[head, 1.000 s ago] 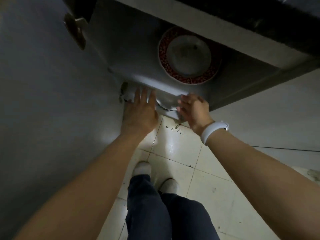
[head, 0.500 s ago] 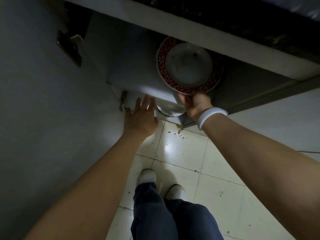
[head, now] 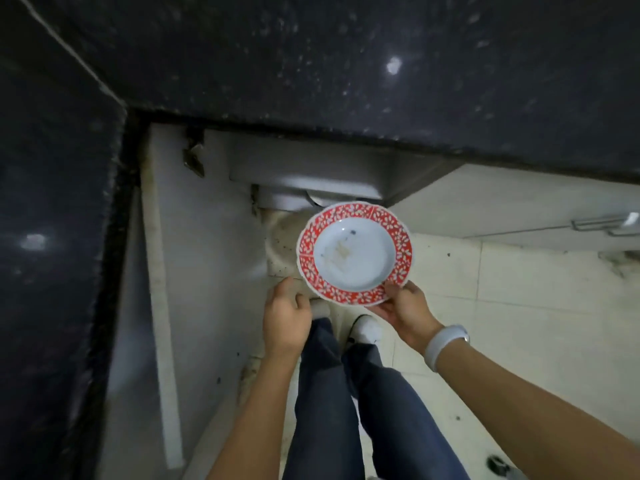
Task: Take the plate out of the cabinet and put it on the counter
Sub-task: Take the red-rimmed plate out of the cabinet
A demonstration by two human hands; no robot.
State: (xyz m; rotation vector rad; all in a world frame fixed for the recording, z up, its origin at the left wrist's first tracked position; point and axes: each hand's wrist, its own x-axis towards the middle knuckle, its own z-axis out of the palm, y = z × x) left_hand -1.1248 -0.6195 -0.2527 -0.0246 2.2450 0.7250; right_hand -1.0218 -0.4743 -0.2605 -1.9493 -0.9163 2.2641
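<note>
out of the cabinet [head: 311,174] now, the plate [head: 355,252] that sat on the shelf half a second ago is held up in the air at the centre of the frame, above the tiled floor [head: 519,306] and below the edge of the dark speckled counter [head: 346,64], which fills the upper part of the frame. the right hand [head: 405,311] has come back with it and grips the plate's near rim, thumb on the red flowered border and fingers underneath. the plate faces up, its pale middle showing some faint smears. the left hand [head: 285,315], which was spread flat against the cabinet's lower edge, has drawn back too; it hangs to the left of the plate with the fingers curled in loosely and nothing in it, just short of touching the rim. a white band [head: 445,344] circles the right wrist. below the hands, lower centre, are the person's dark blue trousers [head: 346,410] and one white shoe [head: 367,329]. the open cabinet door [head: 207,271] stands at the left of centre.
</note>
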